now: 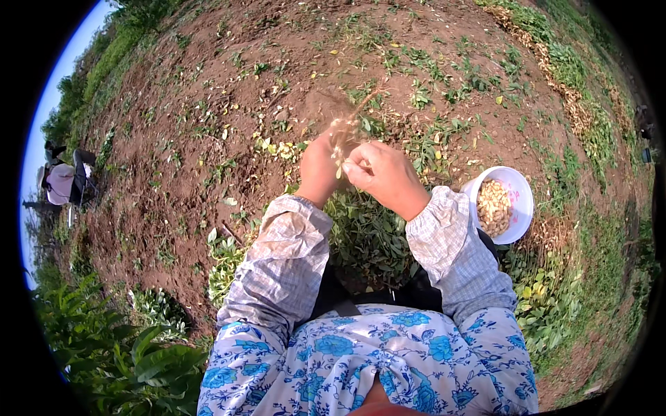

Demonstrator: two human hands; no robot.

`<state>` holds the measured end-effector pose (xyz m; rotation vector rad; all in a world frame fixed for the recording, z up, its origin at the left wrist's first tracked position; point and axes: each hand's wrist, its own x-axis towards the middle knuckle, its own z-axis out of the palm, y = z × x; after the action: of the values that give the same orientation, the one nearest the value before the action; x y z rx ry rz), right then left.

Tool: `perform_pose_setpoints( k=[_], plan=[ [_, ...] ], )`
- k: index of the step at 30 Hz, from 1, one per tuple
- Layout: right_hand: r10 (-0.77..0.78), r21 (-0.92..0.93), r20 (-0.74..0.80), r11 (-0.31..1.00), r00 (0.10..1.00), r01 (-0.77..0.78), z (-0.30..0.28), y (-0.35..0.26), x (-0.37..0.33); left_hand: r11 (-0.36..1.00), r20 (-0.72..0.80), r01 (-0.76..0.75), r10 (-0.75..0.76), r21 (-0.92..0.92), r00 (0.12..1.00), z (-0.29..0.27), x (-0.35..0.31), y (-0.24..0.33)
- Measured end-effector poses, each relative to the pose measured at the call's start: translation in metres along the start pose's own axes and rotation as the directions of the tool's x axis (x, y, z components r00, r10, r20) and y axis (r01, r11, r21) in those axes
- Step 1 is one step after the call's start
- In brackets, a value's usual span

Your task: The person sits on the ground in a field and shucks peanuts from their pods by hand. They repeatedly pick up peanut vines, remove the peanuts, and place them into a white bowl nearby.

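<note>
My left hand (319, 168) is closed round a peanut plant (345, 130), with its thin roots and pale pods pointing up and away from me. The roots are smeared by motion. My right hand (390, 176) is right beside it, thumb and fingers pinched at the pods (338, 154) near the left fingers. How many pods sit in that pinch is hidden. Below both hands, between my knees, lies a heap of green leafy peanut plants (371, 236). To the right stands a white bucket (525, 201), partly filled with picked peanuts (493, 208).
Brown soil (229, 76) with scattered leaves stretches ahead. A long row of pulled plants (565, 76) runs along the right. Tall green leaves (132, 360) stand at the lower left. Another person (61, 182) sits far off at the left edge.
</note>
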<state>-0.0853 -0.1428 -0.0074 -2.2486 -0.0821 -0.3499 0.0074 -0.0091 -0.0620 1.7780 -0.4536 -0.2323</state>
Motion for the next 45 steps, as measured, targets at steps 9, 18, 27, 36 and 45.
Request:
perform_pose_setpoints(
  k=[9,18,27,36,45],
  plan=[
    [-0.156,-0.079,-0.049,0.985,0.987,0.152,-0.023,-0.01,-0.026,0.982,0.135,-0.189,0.187,0.001,0.973,0.022,-0.005,0.01],
    [0.122,0.19,0.03,0.974,0.992,-0.125,-0.082,-0.045,-0.076,0.983,0.035,0.178,-0.176,-0.05,0.984,-0.014,0.004,0.037],
    [0.746,0.106,-0.324,0.639,0.581,-0.762,-0.203,0.248,-0.2,0.733,0.463,0.308,0.01,-0.606,0.886,-0.032,0.0,0.048],
    [0.371,-0.062,0.158,0.929,0.915,-0.365,-0.099,0.066,-0.048,0.708,0.487,0.302,0.068,-0.639,0.871,-0.037,-0.012,0.051],
    [0.085,0.249,0.282,0.956,0.956,-0.158,0.032,0.02,-0.014,0.727,0.357,0.26,-0.022,-0.636,0.934,-0.031,-0.008,0.065]
  ],
)
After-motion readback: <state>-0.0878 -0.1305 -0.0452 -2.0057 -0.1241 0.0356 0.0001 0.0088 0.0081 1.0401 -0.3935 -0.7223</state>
